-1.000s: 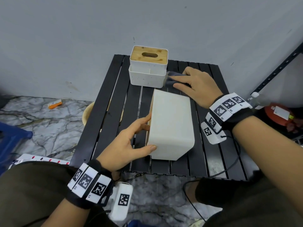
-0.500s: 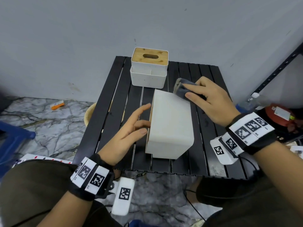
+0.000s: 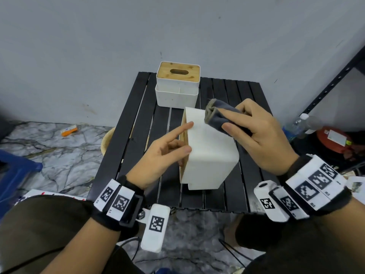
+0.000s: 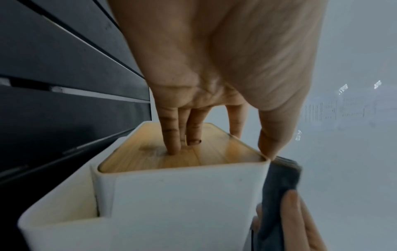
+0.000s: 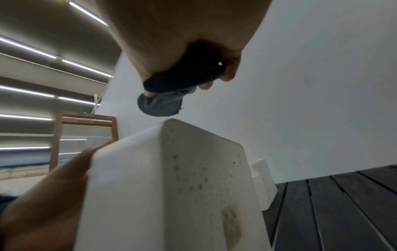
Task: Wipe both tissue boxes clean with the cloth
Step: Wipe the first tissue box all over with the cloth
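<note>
I have the near tissue box [image 3: 209,151] tipped on its side at the middle of the slatted black tabletop [image 3: 126,135], its wooden lid facing left and a plain white face turned up. My left hand [image 3: 164,153] braces it from the left: the wrist view shows fingertips [image 4: 174,149] pressed against the wooden lid, while index finger and thumb reach over the top edge, fingers fairly straight rather than wrapped round it. My right hand [image 3: 256,135] grasps the folded grey cloth [image 3: 219,115], fingers curled over it, at the box's far right corner; I cannot tell if the cloth touches the box. The second tissue box [image 3: 177,86] stands upright at the far edge of the tabletop, slot up, apart from both hands.
</note>
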